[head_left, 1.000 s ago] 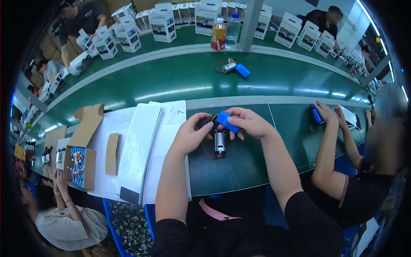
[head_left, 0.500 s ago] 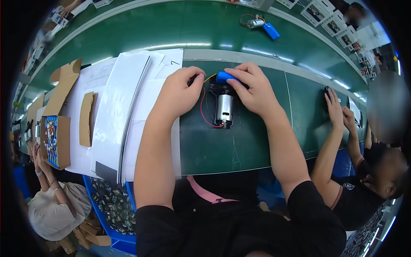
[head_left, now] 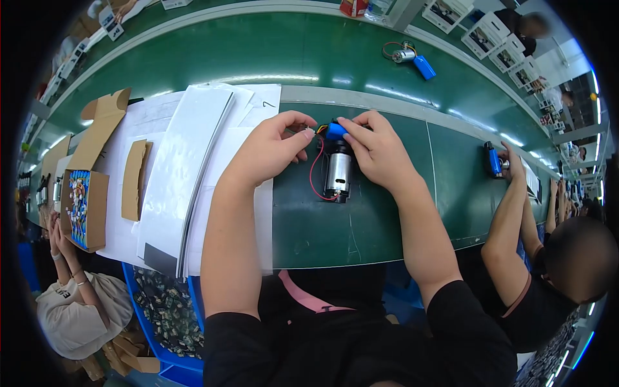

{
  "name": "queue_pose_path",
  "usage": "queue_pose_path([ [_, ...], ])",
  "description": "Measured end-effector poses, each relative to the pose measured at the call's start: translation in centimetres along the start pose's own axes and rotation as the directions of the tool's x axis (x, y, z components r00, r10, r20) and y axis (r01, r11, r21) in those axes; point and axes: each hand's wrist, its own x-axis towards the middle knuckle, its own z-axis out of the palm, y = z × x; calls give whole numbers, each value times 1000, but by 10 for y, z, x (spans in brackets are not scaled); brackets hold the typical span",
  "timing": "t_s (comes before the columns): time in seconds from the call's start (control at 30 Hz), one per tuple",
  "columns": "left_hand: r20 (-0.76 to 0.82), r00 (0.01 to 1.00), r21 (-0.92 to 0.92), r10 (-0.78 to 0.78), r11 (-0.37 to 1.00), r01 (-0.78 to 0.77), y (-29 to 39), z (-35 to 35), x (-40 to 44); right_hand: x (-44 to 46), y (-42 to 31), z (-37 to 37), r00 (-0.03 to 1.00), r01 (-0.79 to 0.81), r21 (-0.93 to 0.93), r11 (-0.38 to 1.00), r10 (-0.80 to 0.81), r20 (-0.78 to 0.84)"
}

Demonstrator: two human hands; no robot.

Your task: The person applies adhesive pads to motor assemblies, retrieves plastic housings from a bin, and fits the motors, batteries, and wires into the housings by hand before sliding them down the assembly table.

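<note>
A silver motor (head_left: pixel 338 173) with a black mount at its upper end lies on the green bench, a red wire looping along its left side. My right hand (head_left: pixel 376 147) grips a blue battery pack (head_left: pixel 336 132) at the motor's upper end, fingers pressed on its right side. Just left of the pack, my left hand (head_left: pixel 278 146) pinches a small pale connector (head_left: pixel 313 129) near the yellow and red wires. Its exact fit between the fingertips is too small to make out.
Left lie stacked white sheets (head_left: pixel 184 174), a cardboard strip (head_left: pixel 134 180) and an open box of wired blue parts (head_left: pixel 97 209). Another motor with battery (head_left: pixel 423 67) lies farther back. At right a co-worker (head_left: pixel 509 258) holds a blue-and-black part (head_left: pixel 494 161). A blue bin (head_left: pixel 143 309) stands below the bench.
The view has tilted down since the first frame. The blue pack has turned and now sits at the motor's upper end. My left hand has moved off the motor mount to the wire end.
</note>
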Motion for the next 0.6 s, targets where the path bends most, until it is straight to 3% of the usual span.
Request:
queue_pose_path([
  [0.43,-20,1000,-170,1,985,-4,-5,7,6,2,-4,-2,999,22,-40,999,-21,24],
  [0.6,-60,996,-142,65,987,-73,-12,13,9,1,-1,-1,999,25,-44,999,-24,39],
])
